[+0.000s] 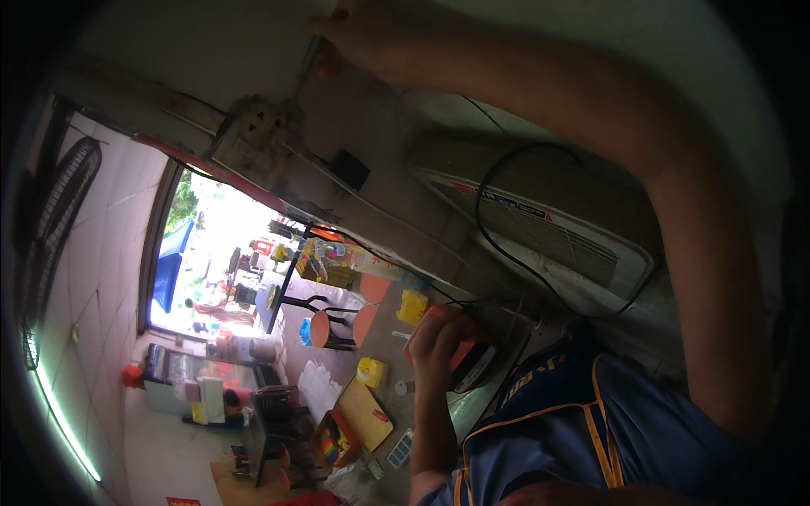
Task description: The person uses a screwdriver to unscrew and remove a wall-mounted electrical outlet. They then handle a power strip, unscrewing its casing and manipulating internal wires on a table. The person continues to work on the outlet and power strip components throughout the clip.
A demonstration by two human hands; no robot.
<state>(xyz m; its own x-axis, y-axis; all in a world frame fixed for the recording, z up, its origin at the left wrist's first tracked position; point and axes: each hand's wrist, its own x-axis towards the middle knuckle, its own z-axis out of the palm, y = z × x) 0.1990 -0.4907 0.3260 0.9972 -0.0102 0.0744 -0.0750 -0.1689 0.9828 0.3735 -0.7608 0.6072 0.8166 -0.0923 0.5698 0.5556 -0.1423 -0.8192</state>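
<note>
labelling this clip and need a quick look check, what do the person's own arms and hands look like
The left hand and right hand look gloveless; both forearms are bare, with no watch visible. The blue top has short sleeves, orange piping and a navy part with light lettering.

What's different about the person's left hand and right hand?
The right hand is raised by the wall, while the left hand is lower, at a red-and-dark object. The right seems to pinch a thin dark tool; the left has its fingers bent at that object, though its grip is unclear. The right's arm stretches far across the picture; the left's shows much less. Both hands are bare.
</note>
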